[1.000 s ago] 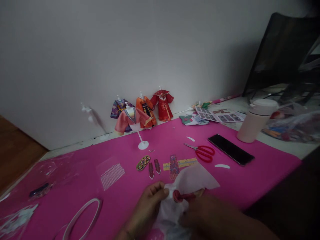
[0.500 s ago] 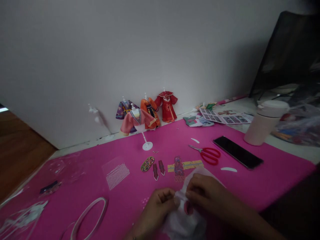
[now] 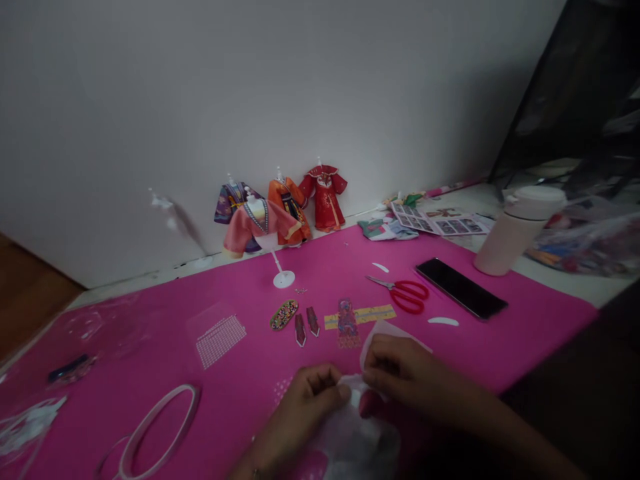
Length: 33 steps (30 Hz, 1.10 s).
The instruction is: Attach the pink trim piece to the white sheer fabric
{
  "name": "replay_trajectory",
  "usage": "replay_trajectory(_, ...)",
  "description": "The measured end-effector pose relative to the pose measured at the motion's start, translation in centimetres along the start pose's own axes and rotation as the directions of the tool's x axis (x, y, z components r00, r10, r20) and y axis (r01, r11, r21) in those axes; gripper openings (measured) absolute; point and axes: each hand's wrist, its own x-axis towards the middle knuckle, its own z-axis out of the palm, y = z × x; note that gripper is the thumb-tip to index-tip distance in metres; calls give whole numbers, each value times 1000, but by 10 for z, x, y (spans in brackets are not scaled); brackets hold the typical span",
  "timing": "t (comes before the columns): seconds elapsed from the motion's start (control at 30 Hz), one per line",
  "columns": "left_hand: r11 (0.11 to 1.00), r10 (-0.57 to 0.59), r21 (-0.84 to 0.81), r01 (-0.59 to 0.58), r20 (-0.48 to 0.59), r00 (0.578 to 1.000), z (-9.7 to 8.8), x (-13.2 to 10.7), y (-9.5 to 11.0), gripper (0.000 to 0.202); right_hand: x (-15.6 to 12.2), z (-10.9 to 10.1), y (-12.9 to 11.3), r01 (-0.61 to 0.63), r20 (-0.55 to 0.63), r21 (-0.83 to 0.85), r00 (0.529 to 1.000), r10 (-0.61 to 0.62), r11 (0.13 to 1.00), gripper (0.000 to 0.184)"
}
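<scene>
Between my hands is a thin, whitish sheer fabric (image 3: 357, 433) that hangs down toward the front edge of the view. My left hand (image 3: 317, 400) pinches its upper left edge, thumb against fingers. My right hand (image 3: 400, 370) is closed on the fabric's other side, with a pale flap standing up behind the knuckles. Beyond the hands lie a yellow strip (image 3: 377, 313) crossed by a patterned purple-red piece (image 3: 346, 320). Two small dark red pointed pieces (image 3: 306, 325) and an oval of colourful beads (image 3: 284, 315) are to the left of these.
Red-handled scissors (image 3: 407, 295), a phone (image 3: 461, 288) and a pale bottle (image 3: 517, 230) stand or lie right on the pink mat. Miniature robes, among them a pink one (image 3: 260, 223), hang on small stands by the wall. A tape roll (image 3: 159, 427) and a pearl sheet (image 3: 220, 341) lie left.
My hands have drawn slightly apart with the fabric between them, and its pale flap shows more behind my right hand. The whole view has shifted a little.
</scene>
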Motion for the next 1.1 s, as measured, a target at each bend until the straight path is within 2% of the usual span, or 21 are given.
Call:
replay_trajectory(0.17, 1000, -21, 20, 21, 19, 1000, 1, -2, 1, 39, 1, -6, -7, 32, 29, -17, 999, -32, 999, 16)
replay_trajectory(0.4, 997, -24, 69, 20, 57, 998, 7, -3, 4, 44, -2, 0, -12, 56, 21, -96, 998, -55, 994, 18)
replay_trajectory(0.57, 996, -27, 80, 25, 27, 999, 8, -1, -2, 49, -3, 4, -9, 28, 51, -80, 998, -24, 996, 13)
replay_trajectory(0.8, 998, 4, 60, -5, 6, 1000, 10, -2, -1, 39, -4, 7, -9, -3, 53, -84, 999, 8, 996, 21)
replay_trajectory(0.97, 999, -11, 37, 9, 31, 999, 10, -5, -1, 40, -4, 10, -8, 16, 59, -138, 998, -8, 990, 12)
replay_trajectory(1.1, 997, 5, 79, -8, 40, 999, 8, -3, -4, 37, -3, 12, -4, -19, 68, -92, 997, 26, 996, 15)
